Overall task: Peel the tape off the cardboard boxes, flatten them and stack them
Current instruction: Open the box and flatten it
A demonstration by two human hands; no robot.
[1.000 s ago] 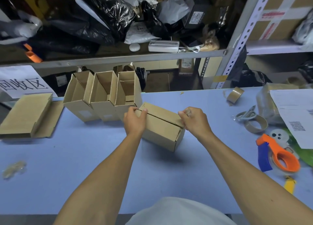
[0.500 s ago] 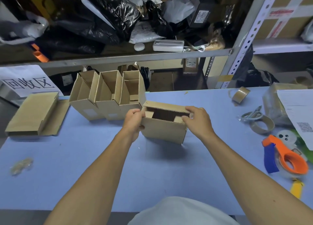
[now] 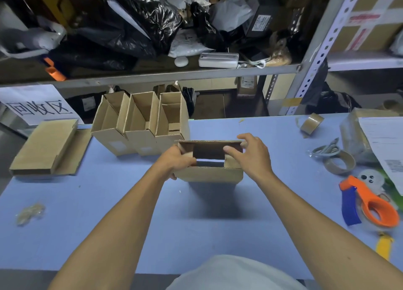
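Both forearms are bare, with no sleeves, watch or rings visible, and a white garment [image 3: 231, 274] covers the torso at the bottom edge.

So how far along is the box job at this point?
Done: flattened boxes stacked far left. In hand: both hands, left hand and right hand, hold an opened box you can see through. Left: three open boxes standing behind it, unflattened.

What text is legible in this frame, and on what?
"回收区": large black handwritten characters on the white paper sign at the left, behind the table.
White printed sheet at the right, with a QR code: lines too small to read.
White label on the black box on the shelf: blurred.
Red-and-white tape on the brown carton at top right: print unreadable.
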